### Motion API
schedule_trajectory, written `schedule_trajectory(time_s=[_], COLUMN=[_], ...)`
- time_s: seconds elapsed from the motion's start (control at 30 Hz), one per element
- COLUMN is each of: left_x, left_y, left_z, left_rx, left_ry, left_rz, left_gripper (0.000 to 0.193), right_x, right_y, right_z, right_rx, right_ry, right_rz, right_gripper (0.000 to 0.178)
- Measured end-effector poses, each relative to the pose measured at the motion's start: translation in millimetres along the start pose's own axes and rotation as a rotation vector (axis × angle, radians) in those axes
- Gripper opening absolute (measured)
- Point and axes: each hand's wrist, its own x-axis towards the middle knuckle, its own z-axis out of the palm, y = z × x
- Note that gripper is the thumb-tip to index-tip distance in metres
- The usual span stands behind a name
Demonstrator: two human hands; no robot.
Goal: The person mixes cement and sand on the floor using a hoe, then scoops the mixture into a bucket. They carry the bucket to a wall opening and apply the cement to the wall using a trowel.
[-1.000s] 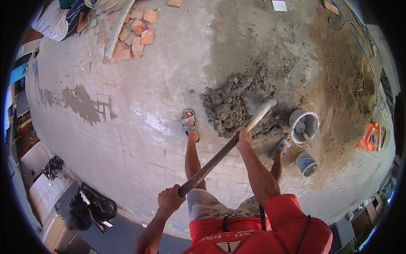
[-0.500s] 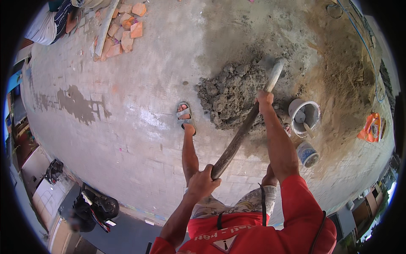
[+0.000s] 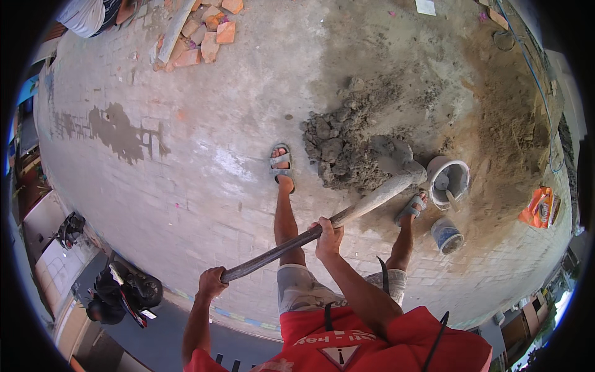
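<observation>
A hoe (image 3: 273, 253) with a long wooden handle slants across the view, both of my hands closed round it. My left hand (image 3: 212, 283) grips the dark end of the handle at the lower left. Farther up the handle, my right hand (image 3: 328, 239) is wrapped round it below the pale section. The hoe's blade (image 3: 392, 155) rests at the right side of a heap of grey wet mortar (image 3: 338, 146), partly covered by it. My sandalled feet stand apart on the near side of the heap.
Right of the heap stand a pale bucket (image 3: 438, 183) with a tool inside and a smaller bucket (image 3: 445, 237). Brown sand (image 3: 511, 118) and an orange bag (image 3: 538, 208) lie farther right. Broken bricks (image 3: 211, 44) are piled at far left; a motorbike (image 3: 127, 288) stands lower left.
Both hands have drawn the hoe toward me and to the left. Its head has come from the heap's far side to its near right edge, and the handle lies flatter across the view.
</observation>
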Motion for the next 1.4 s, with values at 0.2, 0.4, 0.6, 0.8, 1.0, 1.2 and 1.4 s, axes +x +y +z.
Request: schedule_trajectory(time_s=[0.2, 0.4, 0.6, 0.8, 1.0, 1.2, 1.4], left_x=[-25.5, 10.0, -1.7, 59.0, 122.4, 221.6, 201.6], left_y=[116.6, 159.3, 207.6, 346.9, 414.1, 454.5, 539.3], left_z=[-77.9, -117.4, -245.3, -273.2, -211.1, -155.2, -235.6], left_rx=[0.074, 0.071, -0.521, -1.534, -1.256, -1.028, -0.954], left_ry=[-0.111, 0.009, 0.290, 0.206, -0.069, -0.355, -0.269], left_rz=[-0.197, -0.003, 0.573, 0.833, 0.597, 0.478, 0.578], left_gripper=[0.020, 0.031, 0.051, 0.030, 0.028, 0.027, 0.029], right_x=[69.8, 114.9, 81.4, 44.3, 89.0, 145.9, 219.8], right_y=[-15.3, -52.2, -114.6, -70.7, 34.4, 77.0, -7.0], right_z=[-0.7, -3.8, -29.5, -7.2, -47.8, -52.8, -10.1], right_rx=[-0.027, 0.098, 0.683, 1.094, 1.326, 1.496, 1.545], right_ry=[0.031, 0.079, 0.163, 0.322, 0.510, 0.624, 0.481], right_rz=[0.180, 0.208, 0.095, 0.311, 0.712, 0.651, 0.554], right_gripper=[0.013, 0.008, 0.008, 0.009, 0.012, 0.008, 0.005])
